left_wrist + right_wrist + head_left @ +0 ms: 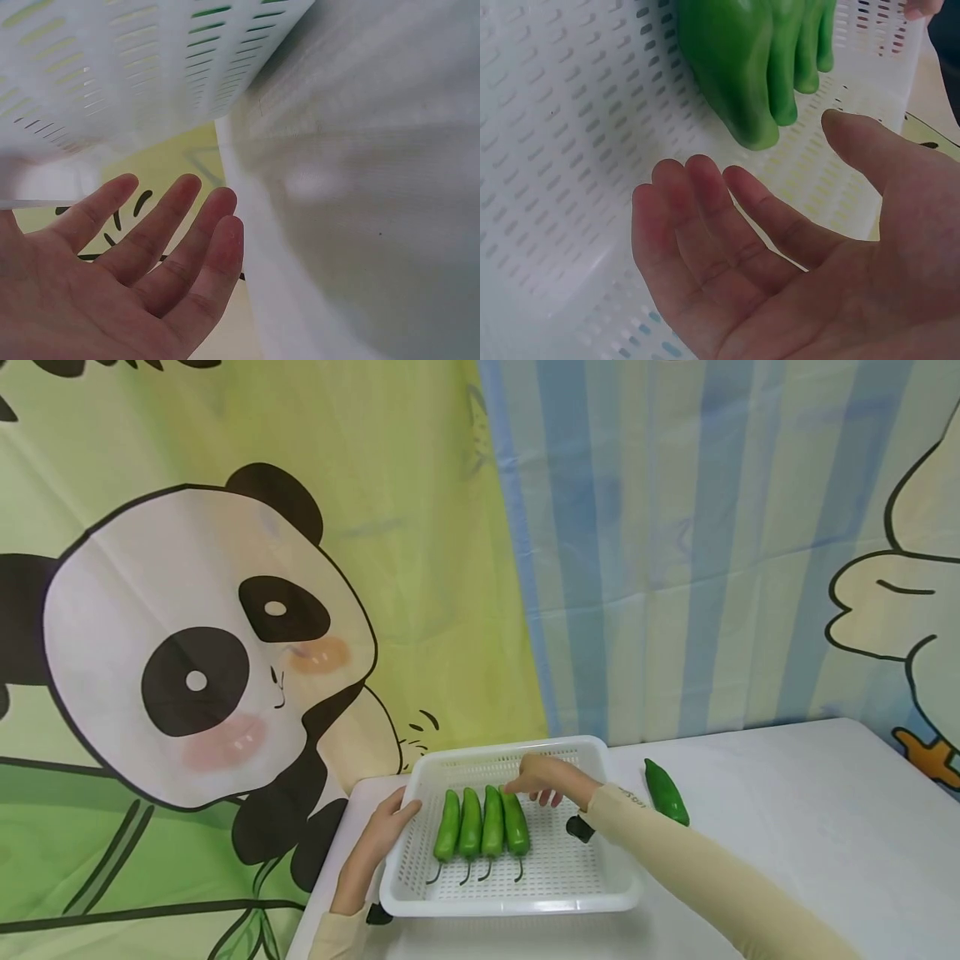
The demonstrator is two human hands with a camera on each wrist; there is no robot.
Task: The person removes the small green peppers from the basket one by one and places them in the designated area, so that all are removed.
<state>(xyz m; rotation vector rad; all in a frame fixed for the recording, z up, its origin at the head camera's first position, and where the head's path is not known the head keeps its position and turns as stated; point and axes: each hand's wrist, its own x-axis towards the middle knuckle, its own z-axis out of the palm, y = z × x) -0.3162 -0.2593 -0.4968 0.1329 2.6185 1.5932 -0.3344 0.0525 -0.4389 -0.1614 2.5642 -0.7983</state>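
Several green chili peppers [492,827] lie side by side in a white perforated plastic basket [558,872], stems towards me. My left hand [381,833] is at the basket's left rim with the thumb over it. In the left wrist view, the left hand's fingers [212,262] extend nearly straight outside the basket wall [150,67]. Inside the basket, my right hand [551,777] is by the far tip of the rightmost pepper [515,822]. From the right wrist, this hand [795,277] looks loosely bent and empty, with a gap between its fingers and the nearest pepper [731,75].
A darker green pepper [665,792] lies on the white-covered table [787,802], right of the basket. Behind the table hangs a printed curtain [442,568] with a panda and blue stripes.
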